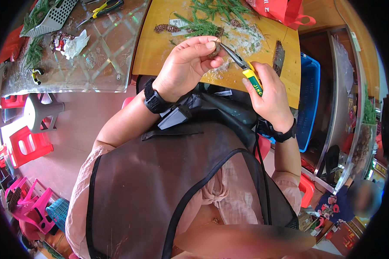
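One small brown pine cone [214, 52] sits pinched between the thumb and fingers of the left hand [186, 60], above the yellow wooden table [149, 56]. The right hand [270, 93] is wrapped around the long-nosed pliers [250, 73], whose tips reach the cone's top; whether they bite on anything, I cannot tell. Pale capital lettering runs along the pliers' green-and-yellow handle, partly covered by the hand. Beyond, a white label [176, 22], its print too small to make out, lies near a longer cone [167, 28] and green sprigs [203, 28]. At the far right, a red bag [278, 13] bears white characters, cut off by the view's edge.
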The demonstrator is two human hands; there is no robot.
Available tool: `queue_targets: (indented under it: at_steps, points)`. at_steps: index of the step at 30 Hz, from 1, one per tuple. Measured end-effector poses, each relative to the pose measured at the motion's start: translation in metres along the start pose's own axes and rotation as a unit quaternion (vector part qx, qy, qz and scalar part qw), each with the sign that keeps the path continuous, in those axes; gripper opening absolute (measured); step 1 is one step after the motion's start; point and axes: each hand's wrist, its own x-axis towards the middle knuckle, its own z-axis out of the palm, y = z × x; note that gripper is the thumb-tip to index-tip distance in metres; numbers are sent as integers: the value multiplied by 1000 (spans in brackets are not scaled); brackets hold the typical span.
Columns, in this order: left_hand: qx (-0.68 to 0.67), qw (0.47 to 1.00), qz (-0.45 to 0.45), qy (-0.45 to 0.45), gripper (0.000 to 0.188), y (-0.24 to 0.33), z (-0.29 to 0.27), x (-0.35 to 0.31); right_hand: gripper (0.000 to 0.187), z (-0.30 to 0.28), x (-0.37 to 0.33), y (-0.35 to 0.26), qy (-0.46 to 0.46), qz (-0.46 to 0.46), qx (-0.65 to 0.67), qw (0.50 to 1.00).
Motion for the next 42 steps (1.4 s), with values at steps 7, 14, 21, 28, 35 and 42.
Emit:
queue_targets:
  at_steps: [7, 14, 21, 28, 35, 42]
  points:
    - [87, 994, 37, 46, 16, -7, 11, -5, 33, 0, 2, -8, 4, -11, 34, 999]
    - [212, 959, 179, 55, 19, -2, 6, -3, 37, -7, -2, -8, -5, 14, 52, 999]
    - [292, 933, 200, 64, 23, -6, 11, -8, 41, 0, -5, -10, -29, 41, 67, 997]
    - [306, 928, 197, 75, 25, -9, 12, -10, 42, 2, -5, -14, -8, 19, 56, 998]
    - [301, 929, 196, 85, 24, -12, 13, -10, 39, 10, -5, -10, 17, 11, 17, 1000]
    - [323, 913, 226, 105, 23, -16, 19, -11, 36, 18, -7, -8, 29, 18, 12, 999]
